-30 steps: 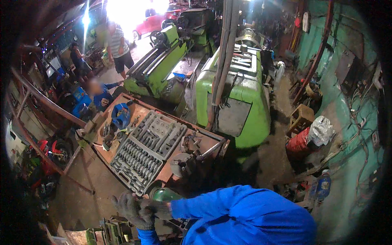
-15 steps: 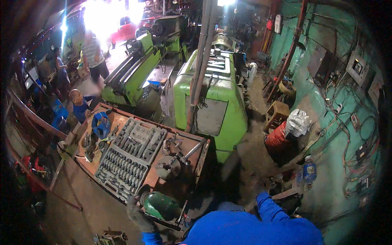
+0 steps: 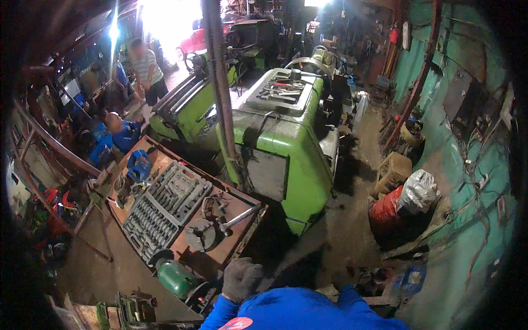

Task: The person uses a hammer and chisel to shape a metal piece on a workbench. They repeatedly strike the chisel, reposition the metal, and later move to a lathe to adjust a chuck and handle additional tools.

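My left hand point(image 3: 242, 279), in a dark grey glove, hangs beside the near right corner of a workbench point(image 3: 231, 250). Its fingers look loosely curled, and nothing shows in them. A green motor-like cylinder point(image 3: 177, 278) lies at the bench's near end, just left of that hand. Beyond it on the bench are a round metal chuck point(image 3: 201, 235), a long-handled metal tool point(image 3: 242, 216) and a grey case of sockets point(image 3: 177, 192). My right hand point(image 3: 345, 287) is dark and blurred, mostly hidden past my blue sleeve.
A large green lathe point(image 3: 308, 192) stands ahead, with tools on top. A hanging conduit point(image 3: 217, 82) crosses in front. To the right are a red sack point(image 3: 388, 212), a crate point(image 3: 393, 170) and a green wall with cables. A person point(image 3: 124, 132) is beyond the bench; others stand farther back.
My view has turned and shifted. My left hand has come up from beside the green cylinder to the bench's right corner. My right arm has drawn back lower in view.
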### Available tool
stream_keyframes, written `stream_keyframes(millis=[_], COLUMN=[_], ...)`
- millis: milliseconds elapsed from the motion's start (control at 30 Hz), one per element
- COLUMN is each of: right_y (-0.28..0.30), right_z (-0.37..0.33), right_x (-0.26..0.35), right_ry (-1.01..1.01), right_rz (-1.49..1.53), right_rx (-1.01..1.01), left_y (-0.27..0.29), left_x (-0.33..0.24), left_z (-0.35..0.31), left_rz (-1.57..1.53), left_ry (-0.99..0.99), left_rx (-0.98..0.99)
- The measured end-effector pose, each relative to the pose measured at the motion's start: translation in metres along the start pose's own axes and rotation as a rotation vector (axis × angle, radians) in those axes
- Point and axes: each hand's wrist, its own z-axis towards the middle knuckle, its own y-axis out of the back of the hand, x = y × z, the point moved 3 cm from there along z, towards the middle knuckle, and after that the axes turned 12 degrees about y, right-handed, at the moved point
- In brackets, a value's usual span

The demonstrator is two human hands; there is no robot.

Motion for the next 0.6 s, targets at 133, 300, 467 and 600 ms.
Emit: stream_keyframes(millis=[133, 300, 467, 600], right_y=[0.044, 0.068, 0.067, 0.097], right_z=[0.031, 0.046, 0.033, 0.05], right_x=[-0.036, -0.08, -0.116, -0.122], right_ry=[0.067, 0.074, -0.021, -0.101], right_rz=[0.016, -0.003, -0.018, -0.02], right_rx=[-0.008, -0.001, 0.027, 0.015], left_y=[-0.056, -0.077, -0.135, -0.175], left_x=[-0.043, -0.051, 0.01, -0.012], left_z=[0.067, 0.121, 0.156, 0.249], left_rz=[-0.018, -0.144, -0.4, -0.286], left_ry=[-0.147, -0.068, 0.449, 0.198], left_rx=[0.107, 0.073, 0.067, 0.052])
